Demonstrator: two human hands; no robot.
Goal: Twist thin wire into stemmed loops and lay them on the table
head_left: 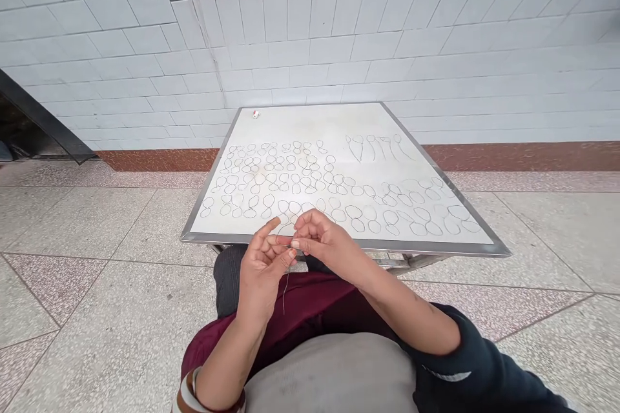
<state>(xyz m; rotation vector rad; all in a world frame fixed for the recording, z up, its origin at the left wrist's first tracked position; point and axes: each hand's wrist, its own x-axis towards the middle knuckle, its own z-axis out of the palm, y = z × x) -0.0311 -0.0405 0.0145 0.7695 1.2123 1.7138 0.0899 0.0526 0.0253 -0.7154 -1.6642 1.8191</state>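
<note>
Both hands meet just over the near edge of the white table. My left hand pinches a thin dark strand between thumb and forefinger, and its tail hangs down over my lap. Fingertips of my right hand are pressed together on the same strand, touching the left fingertips. Part of a thin loop rises between the hands above the table edge. Many small wire-like rings lie in rows across the tabletop, some joined in pairs. How the strand is looped at the fingertips is too small to tell.
The white table has a grey metal rim and stands near a tiled wall. Longer curved strands lie at its back right. A small red and white item sits at the back left corner. My knees are under the near edge.
</note>
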